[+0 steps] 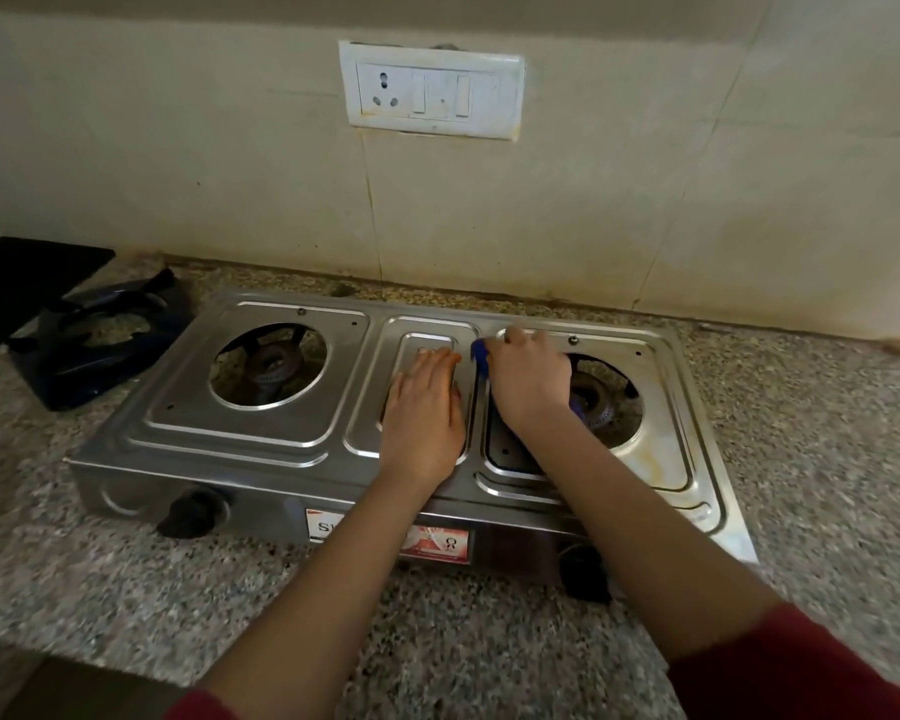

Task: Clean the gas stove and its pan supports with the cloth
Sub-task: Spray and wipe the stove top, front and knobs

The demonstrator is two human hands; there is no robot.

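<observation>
Left hand is pressing flat, fingers straight, on the middle of the gas stove, likely bracing it. Right hand is gripping the blue cloth just beside it, wiping the steel top. Pan supports are sitting stacked on the desk at left, baring the top; I'm counting two burners, two knobs, one cloth.

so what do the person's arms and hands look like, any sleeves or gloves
Both hands are bare: no gloves on the left hand or the right hand, and no watch or bracelet shows at either wrist. The forearms are uncovered. Dark red sleeves show only at the bottom edge: a broad part of the right sleeve and a sliver of the left sleeve.
</observation>
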